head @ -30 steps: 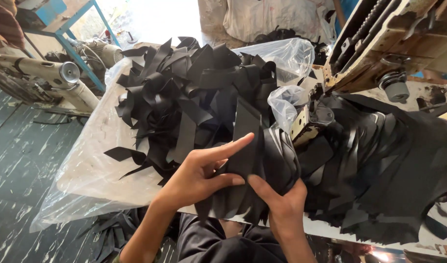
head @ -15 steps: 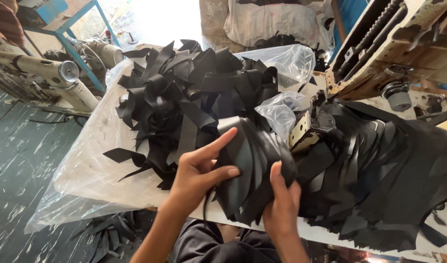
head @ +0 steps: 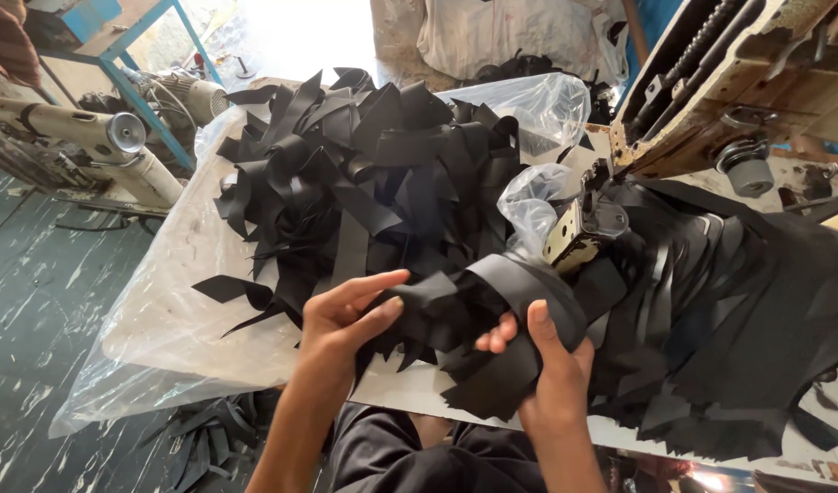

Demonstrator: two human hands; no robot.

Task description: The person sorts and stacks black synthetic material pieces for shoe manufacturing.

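My left hand (head: 341, 319) and my right hand (head: 549, 358) both grip a bundle of black strips (head: 478, 315), held just above the table's near edge. The left fingers wrap the bundle's left end, thumb on top. The right hand clasps its lower right part, with cut ends hanging below. A large heap of loose black strips (head: 373, 169) lies behind on a clear plastic sheet (head: 163, 310). A second pile of black pieces (head: 738, 319) spreads to the right.
A sewing machine head (head: 738, 82) stands at the upper right, with a metal part (head: 583, 233) beside a crumpled plastic bag (head: 533, 205). Another machine (head: 81, 137) and a blue frame (head: 118, 27) stand at the left. Scraps (head: 200, 438) lie on the floor.
Both hands have gathered the flat black pieces into a tighter bundle and lifted it slightly. The right hand has shifted from under the pieces to clasp the bundle's right side.
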